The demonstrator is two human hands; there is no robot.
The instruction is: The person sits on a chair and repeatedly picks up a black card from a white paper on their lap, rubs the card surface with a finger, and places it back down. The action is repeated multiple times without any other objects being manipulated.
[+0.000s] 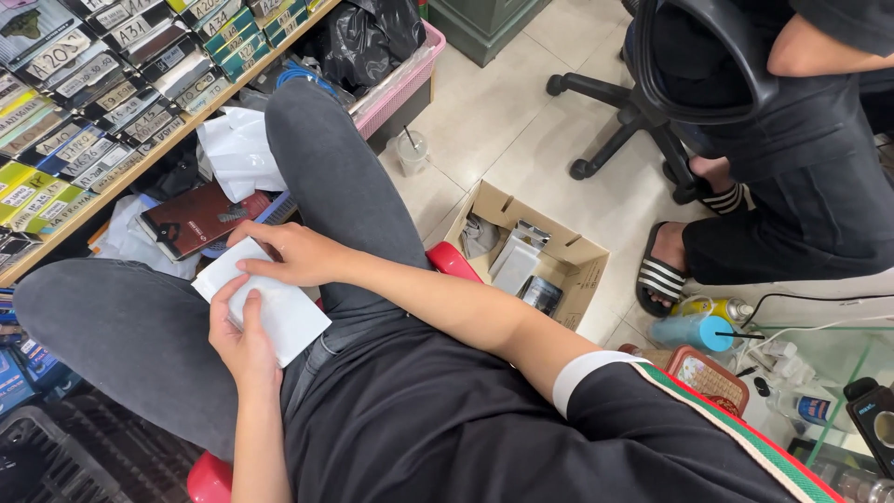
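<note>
Both hands pinch a flat white packet over the lap: the left hand clamps its near edge with the thumb on top, while the right hand presses fingertips on its far corner. Being thin, smooth and perhaps a plastic sleeve, it could slip onto the clutter below, toward the dark red phone box or the open cardboard box.

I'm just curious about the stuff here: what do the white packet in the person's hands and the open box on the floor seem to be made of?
The white packet, held by the left hand and right hand, looks like matte paper or thin card: flat, with crisp edges, no shine. It could be plastic film. The open box looks like corrugated cardboard: dull brown with stiff folded flaps.
</note>
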